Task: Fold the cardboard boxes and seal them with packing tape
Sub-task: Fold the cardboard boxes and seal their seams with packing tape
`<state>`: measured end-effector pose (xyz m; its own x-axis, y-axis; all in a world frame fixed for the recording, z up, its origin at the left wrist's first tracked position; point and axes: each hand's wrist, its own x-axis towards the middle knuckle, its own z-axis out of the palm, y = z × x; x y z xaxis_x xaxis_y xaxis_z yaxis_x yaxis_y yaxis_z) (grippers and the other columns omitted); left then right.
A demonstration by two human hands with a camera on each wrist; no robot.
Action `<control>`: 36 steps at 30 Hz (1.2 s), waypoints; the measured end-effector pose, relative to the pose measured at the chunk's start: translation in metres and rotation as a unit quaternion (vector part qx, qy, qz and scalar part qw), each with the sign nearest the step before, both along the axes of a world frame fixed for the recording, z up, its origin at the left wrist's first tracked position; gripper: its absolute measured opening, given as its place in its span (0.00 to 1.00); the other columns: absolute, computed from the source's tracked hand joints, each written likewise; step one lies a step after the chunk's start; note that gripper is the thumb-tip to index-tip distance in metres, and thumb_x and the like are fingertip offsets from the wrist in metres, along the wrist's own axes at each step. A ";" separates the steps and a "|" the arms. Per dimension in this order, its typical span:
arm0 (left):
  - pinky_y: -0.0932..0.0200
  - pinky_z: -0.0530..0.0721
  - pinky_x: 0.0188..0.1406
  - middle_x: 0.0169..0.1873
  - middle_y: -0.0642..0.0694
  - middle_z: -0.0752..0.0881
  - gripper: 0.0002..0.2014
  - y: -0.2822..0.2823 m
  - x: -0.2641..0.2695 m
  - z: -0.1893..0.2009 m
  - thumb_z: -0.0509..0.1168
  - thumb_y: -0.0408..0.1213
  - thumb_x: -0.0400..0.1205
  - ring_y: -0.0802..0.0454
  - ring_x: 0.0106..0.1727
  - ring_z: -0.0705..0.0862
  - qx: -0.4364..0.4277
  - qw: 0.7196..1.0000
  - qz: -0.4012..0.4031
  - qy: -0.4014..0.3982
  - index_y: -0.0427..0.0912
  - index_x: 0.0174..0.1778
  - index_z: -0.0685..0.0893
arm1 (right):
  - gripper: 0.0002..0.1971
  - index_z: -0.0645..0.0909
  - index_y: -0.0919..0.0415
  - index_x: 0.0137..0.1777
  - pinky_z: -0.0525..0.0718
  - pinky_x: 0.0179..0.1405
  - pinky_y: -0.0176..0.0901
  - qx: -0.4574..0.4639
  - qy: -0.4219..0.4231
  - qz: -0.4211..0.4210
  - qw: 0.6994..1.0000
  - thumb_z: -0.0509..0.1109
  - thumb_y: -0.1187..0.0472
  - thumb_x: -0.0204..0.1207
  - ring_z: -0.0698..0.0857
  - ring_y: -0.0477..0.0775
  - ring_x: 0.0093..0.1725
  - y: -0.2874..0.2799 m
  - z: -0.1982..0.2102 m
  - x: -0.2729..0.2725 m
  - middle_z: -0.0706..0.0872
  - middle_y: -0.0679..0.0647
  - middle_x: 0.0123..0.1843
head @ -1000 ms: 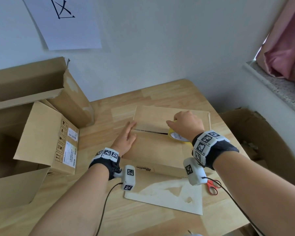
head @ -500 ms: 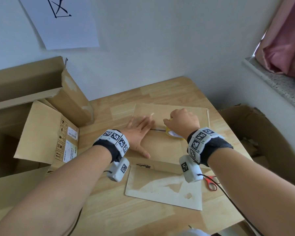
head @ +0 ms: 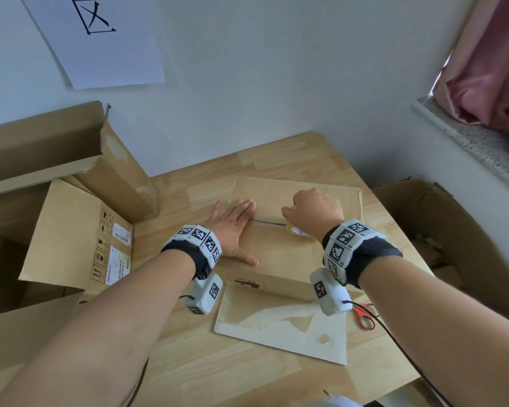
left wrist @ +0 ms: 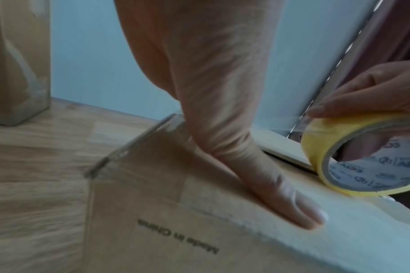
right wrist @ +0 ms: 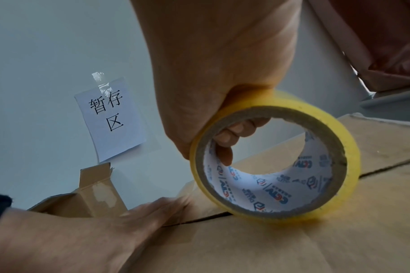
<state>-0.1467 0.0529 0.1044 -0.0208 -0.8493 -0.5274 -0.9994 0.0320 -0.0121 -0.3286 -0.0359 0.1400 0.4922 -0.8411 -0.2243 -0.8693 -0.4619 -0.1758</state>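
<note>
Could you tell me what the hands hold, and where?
Right hand grips the tape roll through its core. Left hand lies flat on the box.

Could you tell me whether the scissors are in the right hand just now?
No, the right hand grips the tape roll; the scissors lie on the table.

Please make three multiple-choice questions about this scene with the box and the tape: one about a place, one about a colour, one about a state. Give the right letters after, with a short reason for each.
1. Where do the scissors lie?
A. on the table, at the person's right
B. inside the open box
C. on the windowsill

2. What colour is the tape roll?
A. blue
B. yellow
C. black

3. How is the left hand?
A. curled round the roll
B. raised in the air
C. flat on the cardboard box

Answers: 1 A, the red handles show by the right forearm. 2 B, the roll in the right hand is yellow. 3 C, straight fingers press beside the flap seam.
</note>
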 end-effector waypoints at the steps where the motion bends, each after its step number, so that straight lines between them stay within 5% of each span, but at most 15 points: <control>1: 0.38 0.26 0.77 0.82 0.52 0.32 0.66 0.001 0.000 -0.001 0.60 0.78 0.64 0.54 0.82 0.31 0.000 1.000 0.001 0.001 0.45 0.81 0.27 | 0.15 0.76 0.60 0.43 0.72 0.32 0.41 -0.001 0.001 0.002 1.000 0.57 0.49 0.80 0.78 0.56 0.38 0.000 0.000 0.000 0.73 0.52 0.33; 9: 0.37 0.31 0.78 0.82 0.53 0.33 0.63 0.001 0.003 -0.006 0.61 0.77 0.66 0.53 0.82 0.32 0.001 1.000 0.007 0.023 0.47 0.82 0.30 | 0.21 0.75 0.60 0.42 0.73 0.34 0.43 -0.012 -0.016 0.004 1.000 0.52 0.44 0.83 0.77 0.56 0.38 0.001 0.001 -0.003 0.77 0.54 0.39; 19: 0.40 0.31 0.77 0.83 0.53 0.35 0.60 0.002 0.000 -0.006 0.62 0.74 0.68 0.53 0.83 0.34 -0.006 1.000 0.019 0.022 0.47 0.83 0.34 | 0.28 0.84 0.61 0.45 0.72 0.28 0.41 0.016 -0.080 -0.023 0.996 0.53 0.38 0.81 0.81 0.54 0.34 -0.001 0.001 -0.018 0.80 0.52 0.33; 26: 0.39 0.33 0.77 0.83 0.52 0.36 0.60 0.001 -0.007 -0.001 0.62 0.73 0.69 0.53 0.83 0.35 -0.002 1.000 0.026 0.004 0.47 0.83 0.34 | 0.20 0.81 0.55 0.50 0.73 0.36 0.42 0.033 -0.083 -0.002 0.996 0.59 0.38 0.78 0.78 0.56 0.41 -0.002 0.011 -0.034 0.76 0.51 0.41; 36: 0.34 0.32 0.77 0.80 0.57 0.26 0.64 0.000 -0.010 0.003 0.56 0.80 0.62 0.55 0.81 0.28 0.043 0.998 0.045 0.003 0.50 0.80 0.26 | 0.24 0.81 0.59 0.60 0.75 0.37 0.43 0.016 -0.015 0.067 0.998 0.59 0.39 0.79 0.78 0.55 0.43 -0.004 0.016 -0.046 0.84 0.55 0.54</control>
<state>-0.1564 0.0533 0.1072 0.0500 -0.7992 -0.5990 -0.9983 -0.0576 -0.0065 -0.3749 -0.0401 0.1564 0.6060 -0.7605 -0.2331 -0.7947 -0.5666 -0.2175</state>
